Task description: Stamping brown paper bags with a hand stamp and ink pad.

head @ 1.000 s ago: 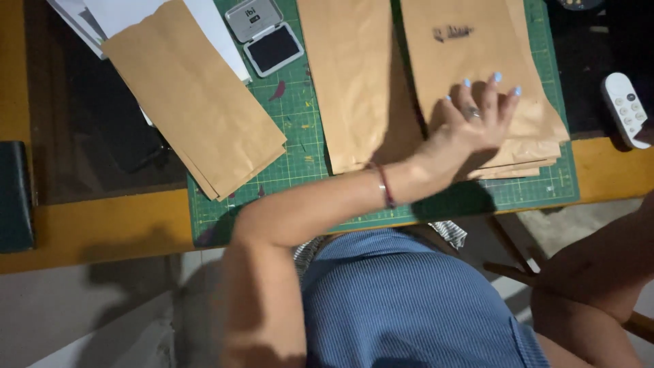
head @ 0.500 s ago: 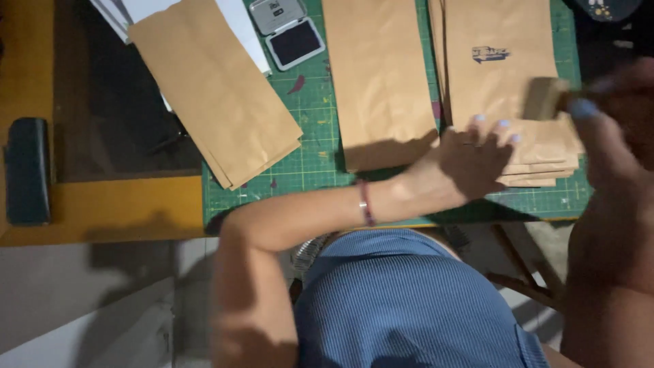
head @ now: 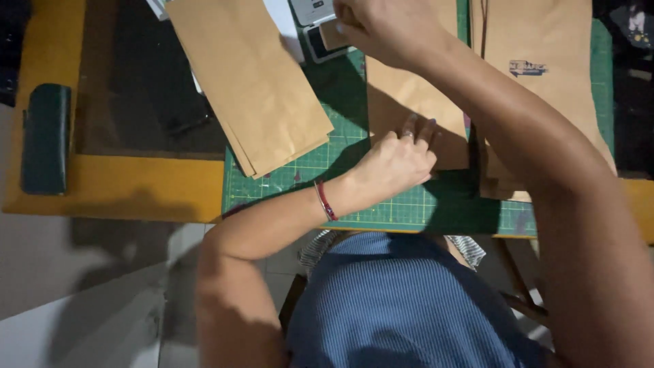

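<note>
Paper bags on a green cutting mat (head: 381,204), yellow desk (head: 122,187).
Left hand (head: 395,163) fingers (head: 409,129) pressed together on a brown bag (head: 409,102); right hand (head: 381,24) pinches a wooden stamp (head: 332,35).

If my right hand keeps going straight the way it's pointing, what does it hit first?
Probably the ink pad: the right hand, holding a wooden stamp, points left and already sits at its edge, though height is unclear.
</note>
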